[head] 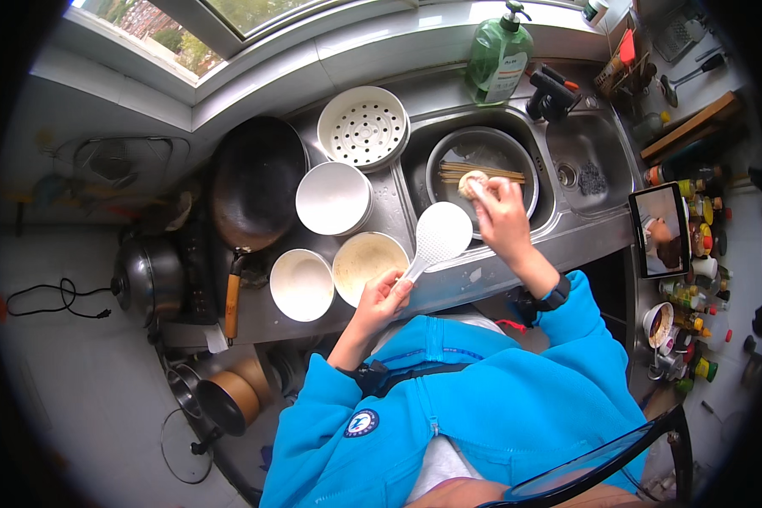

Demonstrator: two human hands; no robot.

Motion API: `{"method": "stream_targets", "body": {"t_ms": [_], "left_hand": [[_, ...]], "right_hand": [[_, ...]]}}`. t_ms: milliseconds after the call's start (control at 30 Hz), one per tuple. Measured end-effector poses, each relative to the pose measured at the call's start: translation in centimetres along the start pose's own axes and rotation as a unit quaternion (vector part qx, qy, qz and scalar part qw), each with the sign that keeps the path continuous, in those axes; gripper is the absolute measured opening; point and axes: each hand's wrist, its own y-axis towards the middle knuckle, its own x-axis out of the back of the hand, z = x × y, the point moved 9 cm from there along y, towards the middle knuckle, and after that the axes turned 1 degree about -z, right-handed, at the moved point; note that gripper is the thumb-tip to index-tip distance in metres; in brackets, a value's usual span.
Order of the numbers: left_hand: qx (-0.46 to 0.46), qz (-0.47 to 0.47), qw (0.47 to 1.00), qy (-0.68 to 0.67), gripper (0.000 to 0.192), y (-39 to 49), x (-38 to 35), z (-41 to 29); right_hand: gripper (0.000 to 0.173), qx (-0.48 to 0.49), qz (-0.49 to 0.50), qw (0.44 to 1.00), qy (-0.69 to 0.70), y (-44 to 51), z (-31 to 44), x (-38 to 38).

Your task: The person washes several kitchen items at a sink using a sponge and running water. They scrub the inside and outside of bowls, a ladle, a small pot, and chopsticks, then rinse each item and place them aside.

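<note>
My left hand point(380, 297) grips the handle of a white plastic rice paddle point(443, 233), its broad dimpled blade tilted up near the sink's front edge. Pinched in my right hand point(503, 219) is a pale scrubbing pad point(472, 184), held above a round metal basin point(437, 149). Pad and paddle are apart. A bundle of wooden chopsticks point(508, 176) lies in the basin, partly hidden by the pad and fingers. The basin sits inside the larger bowl of a stainless-steel sink point(419, 136).
Left of the sink stand a white perforated steamer basket point(363, 127), stacked white bowls point(331, 198), two more bowls point(301, 286) point(368, 260) and a dark wok point(257, 184). A green pump bottle point(498, 60) is behind the sink. A tablet point(660, 230) leans against bottles at right.
</note>
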Motion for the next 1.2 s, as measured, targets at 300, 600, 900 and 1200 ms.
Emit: {"method": "stream_targets", "body": {"t_ms": [300,600,900,1200], "left_hand": [[-0.037,0.028,0.999,-0.015,0.018,-2.1,-1.8,-5.6],[-0.044,0.026,0.999,-0.016,0.018,-2.3,-1.4,-6.2],[0.028,-0.055,0.995,0.081,0.021,-0.4,0.9,-3.4],[0.025,-0.047,0.997,0.049,0.02,1.8,2.1,-3.0]], "right_hand": [[0.038,-0.013,0.0,0.991,0.13,-1.3,1.6,4.7],[0.043,0.037,-0.04,0.992,0.11,-0.9,3.3,6.7],[0.045,0.158,-0.131,0.979,-0.016,-0.3,6.7,8.0],[0.045,0.031,0.001,0.999,-0.033,-0.2,2.6,3.3]]}}
